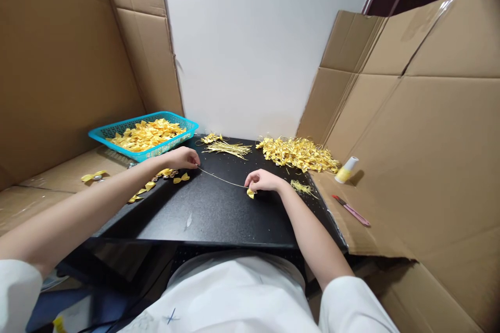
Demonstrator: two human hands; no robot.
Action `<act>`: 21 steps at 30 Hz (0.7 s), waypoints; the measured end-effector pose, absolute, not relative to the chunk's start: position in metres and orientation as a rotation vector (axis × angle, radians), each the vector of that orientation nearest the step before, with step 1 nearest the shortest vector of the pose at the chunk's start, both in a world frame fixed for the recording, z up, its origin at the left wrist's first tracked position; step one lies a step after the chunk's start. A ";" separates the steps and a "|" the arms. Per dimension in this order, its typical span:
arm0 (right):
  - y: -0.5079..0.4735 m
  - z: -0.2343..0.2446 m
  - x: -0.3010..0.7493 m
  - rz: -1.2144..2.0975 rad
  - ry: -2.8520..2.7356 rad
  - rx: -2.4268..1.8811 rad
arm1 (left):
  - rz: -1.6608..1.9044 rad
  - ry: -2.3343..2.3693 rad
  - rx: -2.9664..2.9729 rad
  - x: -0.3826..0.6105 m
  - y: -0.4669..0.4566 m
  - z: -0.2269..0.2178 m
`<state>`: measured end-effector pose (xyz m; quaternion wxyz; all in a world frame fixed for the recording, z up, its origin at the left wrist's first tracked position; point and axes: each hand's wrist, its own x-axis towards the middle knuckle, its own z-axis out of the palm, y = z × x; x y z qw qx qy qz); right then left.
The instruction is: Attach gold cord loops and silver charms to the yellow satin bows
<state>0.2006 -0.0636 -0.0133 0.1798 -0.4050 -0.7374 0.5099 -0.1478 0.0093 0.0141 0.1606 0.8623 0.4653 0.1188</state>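
Observation:
A thin pale cord (222, 179) runs between my two hands just above the black table. My left hand (183, 157) is closed on one end of it, fingertips pinched. The other end is in my right hand (264, 181), also closed in a pinch. A small yellow ribbon bow (251, 194) hangs below my right fingertips, partly hidden by them. Several loose yellow bows (181, 178) lie by my left forearm, some beside small shiny pieces. Beyond my hands lies a bundle of straight yellow cords (228, 149).
A blue basket (143, 156) of yellow bows stands at the back left. Many bows with cords form a pile (299, 153) at the back right. A thread spool (346, 170), a pink cutter knife (353, 212) and thread scraps (302, 188) lie right. Cardboard walls (414, 140) flank the table (219, 218).

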 end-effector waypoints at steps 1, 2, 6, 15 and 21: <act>-0.064 -0.013 0.201 1.438 -2.086 -1.148 | 0.358 1.325 2.414 -0.149 0.009 0.017; -0.064 -0.013 0.200 1.434 -2.089 -1.151 | 0.383 1.320 2.366 -0.151 0.009 0.021; -0.064 -0.013 0.201 1.410 -2.112 -1.158 | 0.518 1.278 2.196 -0.157 0.002 0.037; -0.069 -0.009 0.189 1.117 -2.173 -1.069 | 0.623 1.077 1.915 -0.125 -0.029 0.049; -0.088 0.001 0.153 0.816 -2.081 -0.910 | 0.601 0.898 1.839 -0.080 -0.055 0.046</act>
